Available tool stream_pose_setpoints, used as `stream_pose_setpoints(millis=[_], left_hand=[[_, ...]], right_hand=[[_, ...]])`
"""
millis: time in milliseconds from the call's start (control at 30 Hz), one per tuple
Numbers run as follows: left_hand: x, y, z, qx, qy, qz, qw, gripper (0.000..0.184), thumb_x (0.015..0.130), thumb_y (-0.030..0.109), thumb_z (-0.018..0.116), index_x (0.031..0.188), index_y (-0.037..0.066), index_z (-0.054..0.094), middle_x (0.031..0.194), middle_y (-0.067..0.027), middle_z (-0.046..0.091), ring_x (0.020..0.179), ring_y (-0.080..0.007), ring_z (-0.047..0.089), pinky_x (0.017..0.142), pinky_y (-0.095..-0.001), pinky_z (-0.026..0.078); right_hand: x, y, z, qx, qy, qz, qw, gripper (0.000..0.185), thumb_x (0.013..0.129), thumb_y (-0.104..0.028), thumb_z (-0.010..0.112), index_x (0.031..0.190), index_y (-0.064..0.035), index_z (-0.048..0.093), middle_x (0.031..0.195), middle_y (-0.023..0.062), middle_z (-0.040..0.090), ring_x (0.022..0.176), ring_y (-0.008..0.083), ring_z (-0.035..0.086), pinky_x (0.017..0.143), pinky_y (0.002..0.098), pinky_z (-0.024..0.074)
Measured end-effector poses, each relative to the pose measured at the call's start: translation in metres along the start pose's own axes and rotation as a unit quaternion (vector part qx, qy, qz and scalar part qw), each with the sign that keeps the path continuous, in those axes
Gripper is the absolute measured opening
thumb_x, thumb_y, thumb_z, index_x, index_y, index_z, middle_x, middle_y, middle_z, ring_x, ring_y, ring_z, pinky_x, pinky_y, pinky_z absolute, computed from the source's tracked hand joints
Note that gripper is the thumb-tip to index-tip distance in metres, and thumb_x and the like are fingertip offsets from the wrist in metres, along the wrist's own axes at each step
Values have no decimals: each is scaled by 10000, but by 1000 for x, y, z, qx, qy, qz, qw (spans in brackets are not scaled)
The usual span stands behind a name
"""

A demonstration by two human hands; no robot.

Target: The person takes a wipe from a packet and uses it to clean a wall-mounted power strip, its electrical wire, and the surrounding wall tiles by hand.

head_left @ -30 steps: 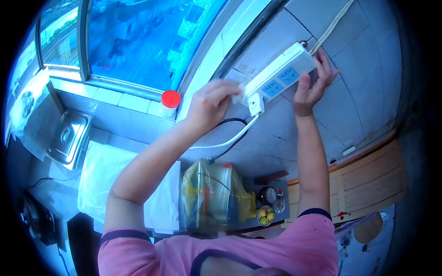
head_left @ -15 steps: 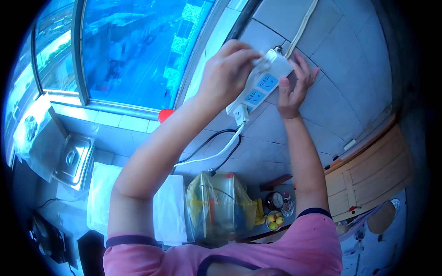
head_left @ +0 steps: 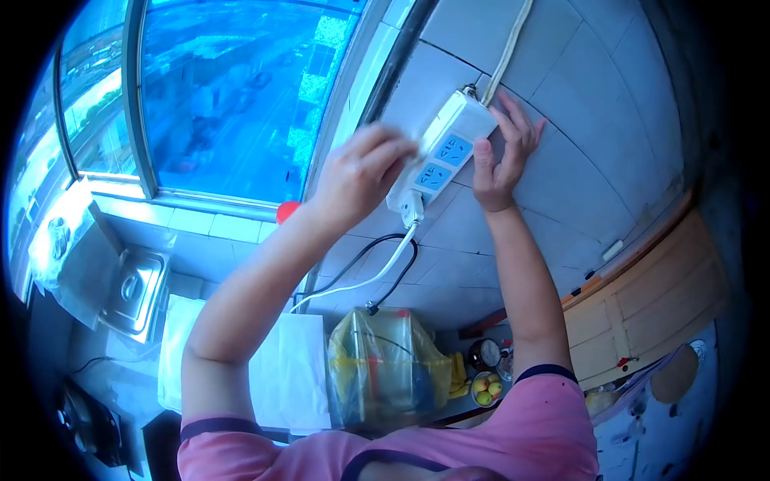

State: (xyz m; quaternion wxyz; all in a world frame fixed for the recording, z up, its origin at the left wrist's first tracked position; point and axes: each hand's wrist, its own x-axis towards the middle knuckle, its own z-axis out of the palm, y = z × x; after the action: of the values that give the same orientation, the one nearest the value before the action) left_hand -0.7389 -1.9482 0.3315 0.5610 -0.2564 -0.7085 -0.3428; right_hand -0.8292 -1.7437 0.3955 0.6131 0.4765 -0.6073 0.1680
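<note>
A white power strip with blue socket faces is fixed at a slant on the tiled wall. A white plug sits in its lower end, and a pale cord runs up from its top. Beside the strip's left edge is my left hand, its fingers pinched together. Something whitish at those fingertips is smeared by motion. My right hand lies along the strip's upper right side, fingers stretched and apart, thumb against the edge.
A window fills the upper left. Below the strip hang a black cable and a white one. Lower down are a white-covered box, a yellowish plastic bag, a bowl of fruit and a metal container.
My left hand has moved down and left along the strip, from its upper end towards its middle. My right hand stays beside the strip. The view has shifted slightly.
</note>
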Motion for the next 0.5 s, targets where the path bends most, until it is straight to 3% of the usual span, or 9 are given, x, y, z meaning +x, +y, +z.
stream_pose_setpoints(millis=[67,167,300,500], left_hand=[[35,9,-5,81,69,72,992,289,673,-19,697,937,99,696,878,-45,614,840,-262,595,725,-353,500],[51,-3,7,183,92,98,974,286,671,47,719,941,143,710,859,-2,583,796,-217,544,714,-344,438],[10,1,5,234,33,59,970,271,653,77,732,899,190,720,802,35,564,769,-180,522,714,-326,351],[1,-8,-3,210,8,109,972,241,657,63,730,864,182,707,777,45,558,763,-185,519,707,-338,357]], right_hand=[[1,-2,1,4,1,5,1000,370,922,-323,507,1225,-115,542,1341,118,513,1270,284,436,1140,532,18],[2,0,1,6,10,-2,1000,373,924,-335,509,1220,-112,552,1329,114,524,1265,286,443,1141,535,27],[1,-2,1,6,13,5,1000,375,924,-338,510,1219,-111,553,1324,116,526,1262,284,447,1142,534,26],[3,-2,1,2,17,3,1000,378,923,-343,512,1220,-113,552,1319,114,531,1259,283,448,1140,538,30]])
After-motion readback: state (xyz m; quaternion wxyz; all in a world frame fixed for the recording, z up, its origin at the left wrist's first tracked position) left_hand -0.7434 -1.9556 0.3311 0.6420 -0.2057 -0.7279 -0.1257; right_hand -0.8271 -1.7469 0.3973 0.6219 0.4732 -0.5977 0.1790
